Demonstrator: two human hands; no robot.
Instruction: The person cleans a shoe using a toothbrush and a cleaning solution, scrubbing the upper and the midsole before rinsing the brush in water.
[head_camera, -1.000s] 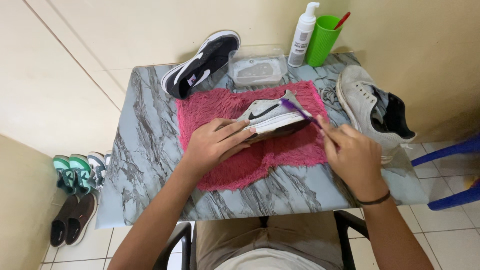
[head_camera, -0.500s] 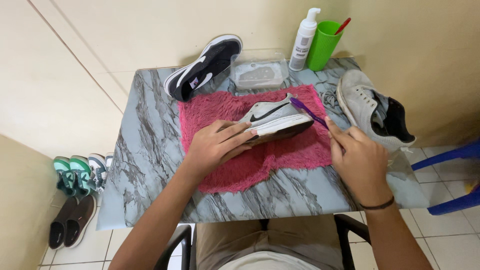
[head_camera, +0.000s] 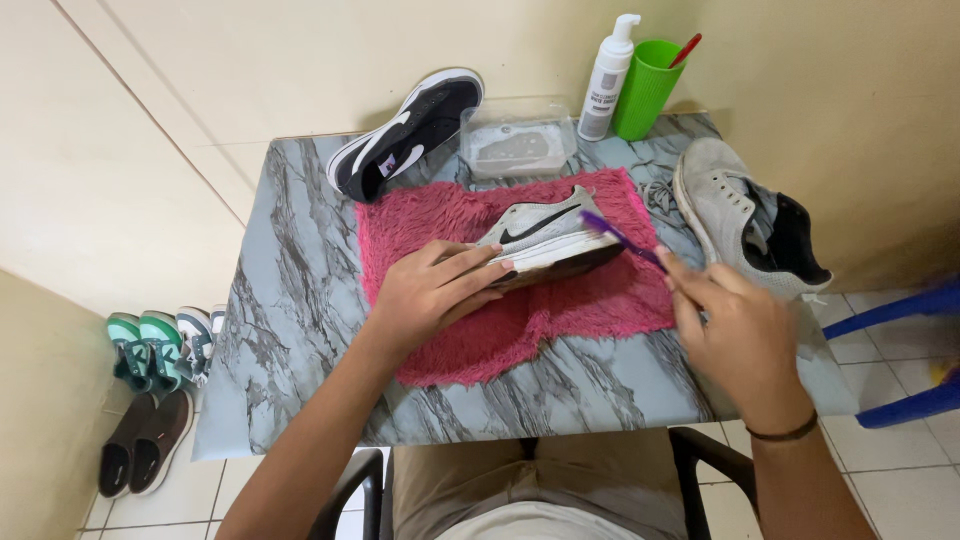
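Grip check: right hand (head_camera: 745, 335) closed on purple toothbrush (head_camera: 620, 236), pinched at the handle end; left hand (head_camera: 435, 290) spread flat over the heel of the grey sneaker (head_camera: 548, 233), pinning it on its side; sneaker sits on the pink shaggy mat (head_camera: 500, 270) near the middle of the surface (head_camera: 290, 300), toe toward the far right corner. Change since 1 s ago: right hand has slid back toward the near right edge; brush head has moved from the upper near the laces down to the toe end; sneaker and left hand have not shifted; reads as one stroke along the shoe, scrubbing mid-cycle. Around: clear tray (head_camera: 518, 140) at far edge; black sneaker (head_camera: 410, 130) at far left corner; foam pump bottle (head_camera: 608, 80) and green cup (head_camera: 648, 88) beyond the far edge; second grey sneaker (head_camera: 745, 220) at right edge.
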